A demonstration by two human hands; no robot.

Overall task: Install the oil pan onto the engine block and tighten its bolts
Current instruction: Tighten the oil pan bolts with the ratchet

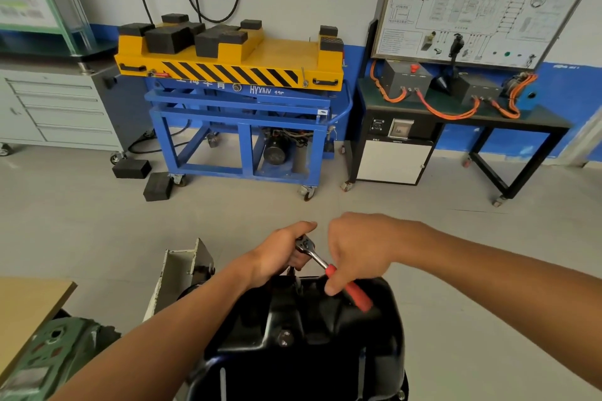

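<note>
Firstly, head view. Writing: blue lift cart (241, 114), white lettering starting "HY", the rest unclear; wall diagram board (472, 3), text too small to read. Left hand (280, 254): fingers curled round the head of the ratchet (316, 256), thumb on top. Right hand (358, 247): fingers curled over the ratchet's red handle. Oil pan (309, 335): black, bottom centre, directly beneath both hands, its far edge under the ratchet head.
</note>
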